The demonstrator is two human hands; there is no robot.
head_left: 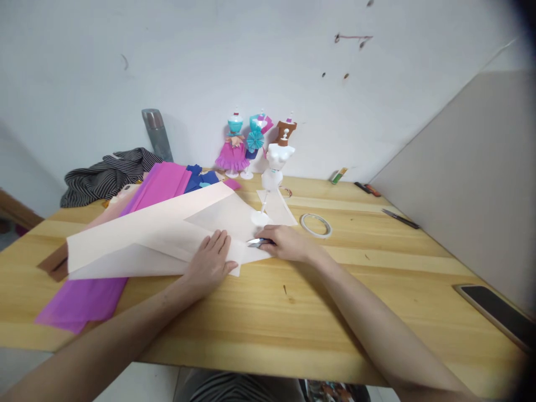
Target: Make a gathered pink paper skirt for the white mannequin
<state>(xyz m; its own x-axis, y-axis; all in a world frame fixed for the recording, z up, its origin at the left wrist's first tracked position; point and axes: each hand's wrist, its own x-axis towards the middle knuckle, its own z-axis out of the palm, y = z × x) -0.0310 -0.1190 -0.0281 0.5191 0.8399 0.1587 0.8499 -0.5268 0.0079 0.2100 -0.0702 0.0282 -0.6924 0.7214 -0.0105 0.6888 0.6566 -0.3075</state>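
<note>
On a wooden table point(335, 340), a bare white miniature dress form point(280, 158) serves as reference point. In front of it and to its left lies a large folded sheet of pale pink paper point(154, 229). I see the left hand point(211, 259) palm down on the sheet, fingers close together, thumb apart. The right hand point(287, 243), just in front of the form's base, is curled around the handles of scissors point(254, 243), their blades pointing left over the paper; whether they bite its edge I cannot tell. Behind the form stand three clothed miniature dress forms point(255, 140); near its right side lies a tape roll point(302, 225). Farther left are magenta paper point(164, 186), a striped cloth point(106, 176) and a vacuum flask point(159, 137); at far right, a smartphone point(500, 312).
</note>
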